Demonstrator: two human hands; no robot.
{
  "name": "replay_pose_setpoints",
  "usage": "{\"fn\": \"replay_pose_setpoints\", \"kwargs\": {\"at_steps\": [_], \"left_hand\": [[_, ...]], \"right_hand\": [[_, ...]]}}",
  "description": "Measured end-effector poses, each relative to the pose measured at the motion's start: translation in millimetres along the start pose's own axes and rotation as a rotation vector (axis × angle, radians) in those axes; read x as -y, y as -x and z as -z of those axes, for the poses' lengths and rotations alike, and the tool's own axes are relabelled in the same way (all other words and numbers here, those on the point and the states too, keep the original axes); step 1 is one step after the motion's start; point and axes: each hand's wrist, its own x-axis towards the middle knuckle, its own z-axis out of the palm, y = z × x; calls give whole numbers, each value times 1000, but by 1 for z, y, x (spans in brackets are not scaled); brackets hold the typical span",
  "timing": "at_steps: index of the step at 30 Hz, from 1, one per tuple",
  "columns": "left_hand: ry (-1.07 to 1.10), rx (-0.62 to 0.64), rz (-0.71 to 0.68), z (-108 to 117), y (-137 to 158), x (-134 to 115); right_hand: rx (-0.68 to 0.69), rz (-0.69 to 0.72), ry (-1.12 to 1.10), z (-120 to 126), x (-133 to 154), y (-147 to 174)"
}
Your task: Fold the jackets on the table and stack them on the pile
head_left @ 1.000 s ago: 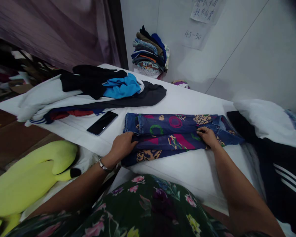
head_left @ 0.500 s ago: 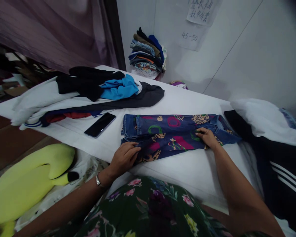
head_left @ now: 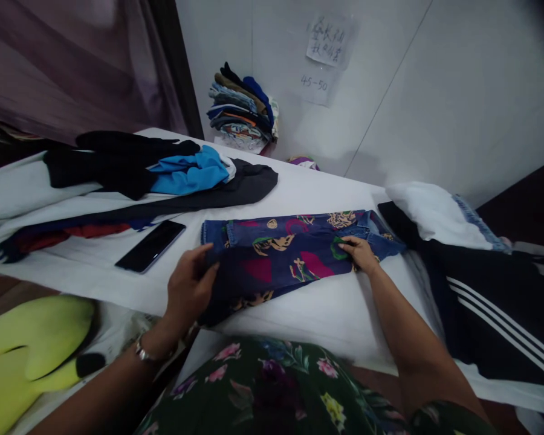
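Note:
A dark blue denim garment [head_left: 281,260] with magenta, green and tan animal prints lies folded lengthwise on the white table in front of me. Its exact kind cannot be told. At its left end is my left hand [head_left: 188,290], thumb and forefinger apart over the denim edge; whether the fingertips touch the cloth is unclear. My right hand [head_left: 360,254] is near the right end, fingertips closed on the cloth by a green patch. A black phone [head_left: 152,246] rests left of the garment.
Black, blue and grey clothes [head_left: 185,172] lie loose at the back left. Dark striped clothing [head_left: 471,296] and a white garment [head_left: 430,211] sit at the right. A folded clothes stack [head_left: 240,109] stands against the wall. A yellow plush toy [head_left: 31,356] is lower left.
My left hand has moved back to the garment's left end, and its fingers have spread. The near layer now covers more of the print. The view has shifted right.

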Motion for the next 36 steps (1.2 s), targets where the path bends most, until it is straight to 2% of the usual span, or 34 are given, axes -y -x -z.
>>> {"fn": "replay_pose_setpoints", "kwargs": {"at_steps": [2, 4, 5, 8, 11, 14, 17, 22, 26, 29, 33, 36], "left_hand": [[-22, 152, 232, -15, -13, 19], [-40, 291, 303, -26, -22, 32], [-47, 315, 301, -29, -23, 36], [-50, 240, 176, -27, -18, 35], [-41, 88, -63, -19, -5, 27], [-58, -32, -286, -11, 9, 22], [-97, -112, -444, -6, 18, 21], [-150, -202, -585, 2, 24, 16], [-147, -197, -621, 14, 33, 10], [-145, -138, -533, 21, 35, 7], [-152, -84, -155, 12, 12, 9], [-140, 105, 47, -9, -13, 21]], "right_hand": [[5, 23, 100, -4, 4, -3], [7, 42, 156, -7, 9, -5], [6, 51, 178, -8, 12, -5], [41, 115, 293, -9, 22, -5], [97, 229, 427, -10, 29, -4], [108, 311, 334, -9, 28, 0], [90, 344, 223, -7, 22, 5], [-34, 419, 163, -4, 17, 15], [-11, 453, 130, -2, 18, 20], [-14, 411, 155, -1, 18, 20], [-80, 323, 262, -7, 20, 6], [-12, 282, 383, -16, 21, -9]]}}
